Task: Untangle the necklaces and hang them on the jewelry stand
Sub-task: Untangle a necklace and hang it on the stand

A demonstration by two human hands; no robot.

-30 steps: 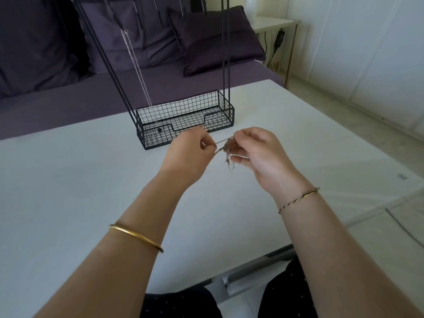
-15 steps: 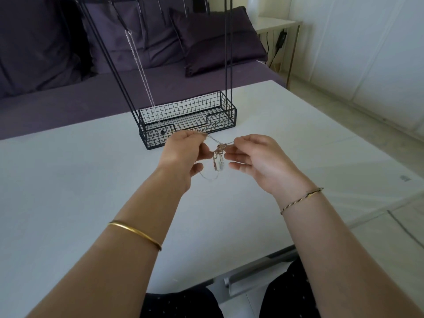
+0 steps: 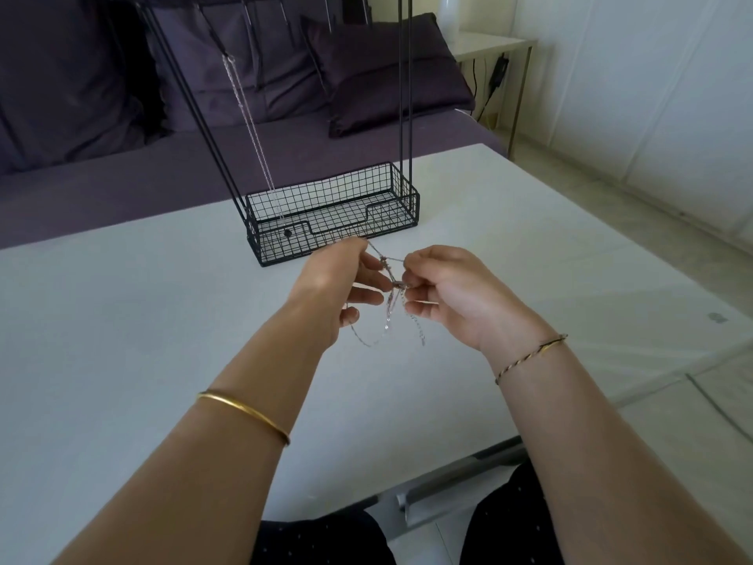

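A knot of thin silver necklaces (image 3: 392, 297) hangs between my two hands above the white table (image 3: 122, 320). My left hand (image 3: 338, 291) pinches a strand at the top of the tangle. My right hand (image 3: 452, 295) pinches the knot with thumb and forefinger. Loose loops of chain dangle below the fingers. The black wire jewelry stand (image 3: 334, 214) stands just beyond my hands, its mesh basket on the table and thin legs rising out of view. One silver necklace (image 3: 252, 128) hangs from a hook at the stand's upper left, reaching down into the basket.
A purple sofa with cushions (image 3: 379, 71) runs behind the table. A small white side table (image 3: 493, 44) stands at the back right. The table's right edge drops to a tiled floor (image 3: 692, 442). My knees (image 3: 326, 540) show below the near edge.
The tangle has loosened: long loops of chain now hang down between my hands where a second ago it was a tight clump. Both hands have stayed in about the same place.
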